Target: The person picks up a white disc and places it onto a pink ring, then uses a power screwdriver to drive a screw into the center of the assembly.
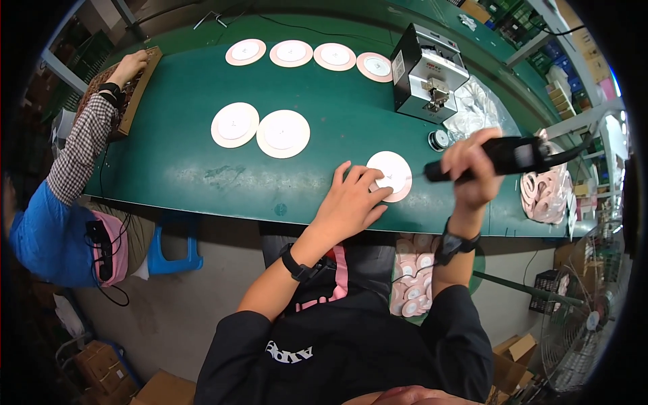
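Note:
A round white disc with a pale pink rim lies near the front edge of the green table. My left hand is over its left side, fingers spread and fingertips touching it. My right hand is closed round a black corded electric screwdriver, slightly blurred. Its thin bit points left toward the disc, and whether it touches is hard to tell. Two similar discs lie to the left, edge to edge or nearly so.
Several more discs form a row at the back. A grey-black machine stands back right, with a small spool before it. Bagged pink rings lie right. Another person's arm reaches a brown tray at left. More discs sit below the table edge.

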The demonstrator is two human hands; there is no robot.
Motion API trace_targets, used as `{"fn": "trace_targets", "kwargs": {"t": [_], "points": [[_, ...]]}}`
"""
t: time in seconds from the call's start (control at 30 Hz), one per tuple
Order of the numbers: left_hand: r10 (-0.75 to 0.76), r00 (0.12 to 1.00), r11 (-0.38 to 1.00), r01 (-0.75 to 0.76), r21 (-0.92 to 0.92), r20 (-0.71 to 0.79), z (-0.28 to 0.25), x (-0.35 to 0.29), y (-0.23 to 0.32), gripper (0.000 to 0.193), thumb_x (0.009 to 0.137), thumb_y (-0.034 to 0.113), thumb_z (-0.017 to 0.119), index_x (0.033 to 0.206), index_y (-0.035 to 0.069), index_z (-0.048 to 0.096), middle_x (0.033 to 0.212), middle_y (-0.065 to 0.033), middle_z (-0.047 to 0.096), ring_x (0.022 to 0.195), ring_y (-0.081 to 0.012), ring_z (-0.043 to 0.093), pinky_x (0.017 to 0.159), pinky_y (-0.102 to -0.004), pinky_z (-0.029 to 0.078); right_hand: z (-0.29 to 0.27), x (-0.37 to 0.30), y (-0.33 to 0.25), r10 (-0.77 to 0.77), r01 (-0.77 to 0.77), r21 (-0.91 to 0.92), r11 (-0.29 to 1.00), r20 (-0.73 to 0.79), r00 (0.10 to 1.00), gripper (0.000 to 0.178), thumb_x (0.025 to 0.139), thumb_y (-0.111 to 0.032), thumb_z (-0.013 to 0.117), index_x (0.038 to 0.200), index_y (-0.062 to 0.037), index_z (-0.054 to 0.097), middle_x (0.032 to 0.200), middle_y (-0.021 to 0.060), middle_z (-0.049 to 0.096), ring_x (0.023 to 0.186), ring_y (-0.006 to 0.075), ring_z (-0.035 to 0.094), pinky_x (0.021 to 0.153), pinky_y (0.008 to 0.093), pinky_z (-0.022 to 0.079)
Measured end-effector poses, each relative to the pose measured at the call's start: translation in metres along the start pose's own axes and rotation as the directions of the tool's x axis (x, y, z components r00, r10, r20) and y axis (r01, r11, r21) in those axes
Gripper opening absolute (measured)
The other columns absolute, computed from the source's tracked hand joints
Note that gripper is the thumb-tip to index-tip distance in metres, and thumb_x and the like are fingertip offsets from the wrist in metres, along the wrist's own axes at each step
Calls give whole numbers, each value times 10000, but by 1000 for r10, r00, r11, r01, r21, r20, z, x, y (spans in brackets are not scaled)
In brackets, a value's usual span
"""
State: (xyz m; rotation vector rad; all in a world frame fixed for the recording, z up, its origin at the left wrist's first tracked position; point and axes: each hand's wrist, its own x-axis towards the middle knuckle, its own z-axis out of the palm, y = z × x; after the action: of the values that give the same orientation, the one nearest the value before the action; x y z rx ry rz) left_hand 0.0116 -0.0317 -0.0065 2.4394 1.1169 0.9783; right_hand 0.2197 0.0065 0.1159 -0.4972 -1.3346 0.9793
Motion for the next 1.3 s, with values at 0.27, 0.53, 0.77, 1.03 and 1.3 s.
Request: {"fn": "trace_targets", "kwargs": {"t": [0.27,0.53,0.77,1.03,1.3], "points": [[6,1000,1000,-6,26,1,2,-5,4,320,836,249,764,1151,204,740,1199,-60,578,1176,-274,525,1128,-553,321,-43,133,5,-299,270,-146,952,-248,921,258,896,5,670,1134,5,570,648,49,521,510,153,515,539,341,478],[-9,1000,1000,9,10,-20,1,-7,-1,271,841,191,750,1111,192,760,1176,-72,588,1177,-288,520,1133,-553,310,-44,136,41,-133,39,-344,938,-252,959,171,881,-37,716,932,-45,553,629,47,489,478,167,470,514,340,442],[-40,999,998,39,-48,-12,-7,4,7,298,821,220,768,1118,209,763,1309,-82,559,1238,-310,495,1141,-590,280,1,26,-4,9,-29,-109,994,-176,984,241,905,-3,602,1109,-43,481,672,41,452,481,150,450,514,323,440],[-61,996,998,62,-22,65,-6,11,2,320,809,261,783,1126,227,766,1396,-68,533,1279,-312,474,1149,-607,263,6,-18,7,97,-123,-106,987,-218,971,251,899,8,574,1117,-33,456,691,54,452,491,148,458,518,332,450],[-60,995,998,61,-13,74,-4,12,3,339,809,271,786,1144,222,760,1392,-60,538,1271,-305,482,1156,-608,257,2,-20,18,152,-172,-115,978,-163,975,225,890,24,585,1033,-40,423,693,62,455,495,154,458,532,339,460]]}}
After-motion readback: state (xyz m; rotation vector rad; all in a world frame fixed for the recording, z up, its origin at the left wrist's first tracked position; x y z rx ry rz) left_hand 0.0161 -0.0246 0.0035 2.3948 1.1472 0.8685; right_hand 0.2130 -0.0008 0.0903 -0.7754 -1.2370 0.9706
